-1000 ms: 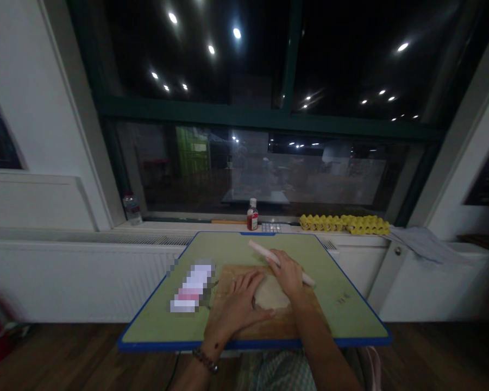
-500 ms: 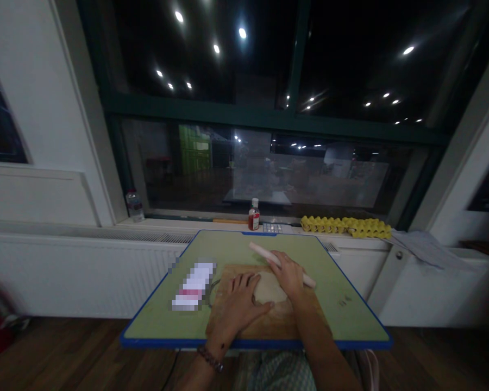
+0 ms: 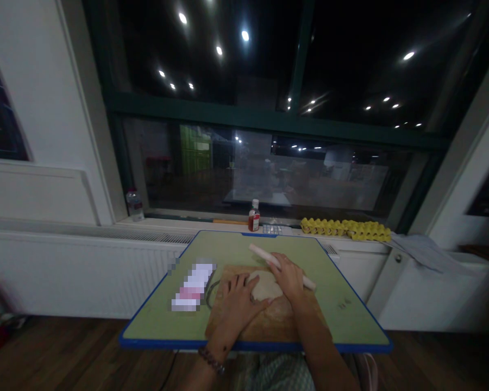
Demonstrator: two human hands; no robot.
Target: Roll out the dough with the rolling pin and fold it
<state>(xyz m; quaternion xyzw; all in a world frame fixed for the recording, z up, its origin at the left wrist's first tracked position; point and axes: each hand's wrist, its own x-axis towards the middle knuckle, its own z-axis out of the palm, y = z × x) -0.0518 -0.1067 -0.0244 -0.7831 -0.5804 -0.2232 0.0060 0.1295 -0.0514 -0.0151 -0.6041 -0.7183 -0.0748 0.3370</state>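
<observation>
A flat, pale round of dough lies on a wooden cutting board. My left hand rests over the dough's left edge with fingers spread; the thumb reaches along the near side. In my right hand is a light wooden rolling pin, gripped near its middle. The pin slants from upper left to lower right, at the dough's far right side. My right hand and wrist hide part of the pin and the dough's right edge.
The board lies on a green, blue-edged table. Left of it is a pixelated phone-like object. Along the windowsill stand a red-labelled bottle, yellow egg trays and a clear bottle. A radiator is behind the table.
The dough has shifted slightly left on the board, and my left hand has moved a little left with it. My right hand and the rolling pin are nearly still.
</observation>
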